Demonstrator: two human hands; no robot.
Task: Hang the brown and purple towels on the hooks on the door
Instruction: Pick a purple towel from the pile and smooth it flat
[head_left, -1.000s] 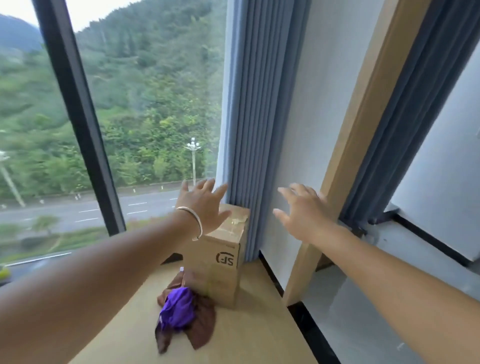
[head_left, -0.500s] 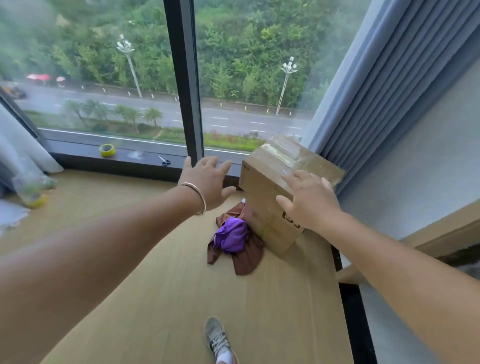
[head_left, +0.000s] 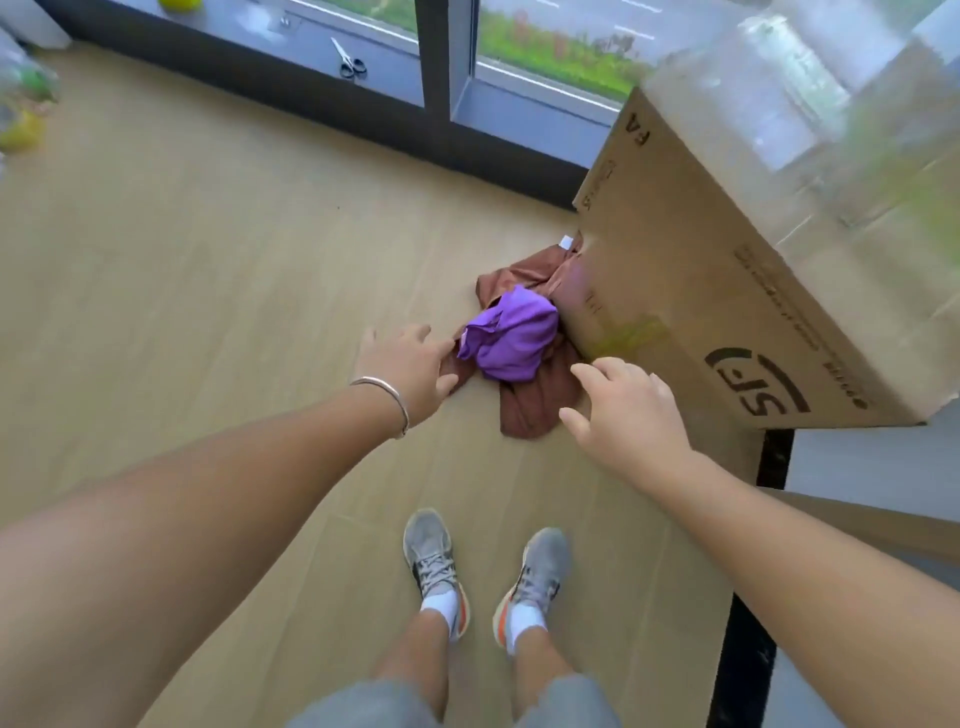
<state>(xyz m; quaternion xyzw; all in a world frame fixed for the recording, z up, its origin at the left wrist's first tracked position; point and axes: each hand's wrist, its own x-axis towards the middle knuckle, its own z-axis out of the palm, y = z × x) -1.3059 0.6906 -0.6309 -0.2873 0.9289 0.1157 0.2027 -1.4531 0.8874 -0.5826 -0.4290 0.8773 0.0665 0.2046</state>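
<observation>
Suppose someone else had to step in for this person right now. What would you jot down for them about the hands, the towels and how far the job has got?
Left hand: open, fingers spread, at the edge of the brown towel; contact cannot be told.
Right hand: open, holding nothing, over the same towel's other side.
Towels: the purple towel lies crumpled on top of the brown one, both on the wooden floor against a cardboard box.
Done: nothing hung.
Left: pick up both towels and hang them on the door hooks, which are not in view.
</observation>
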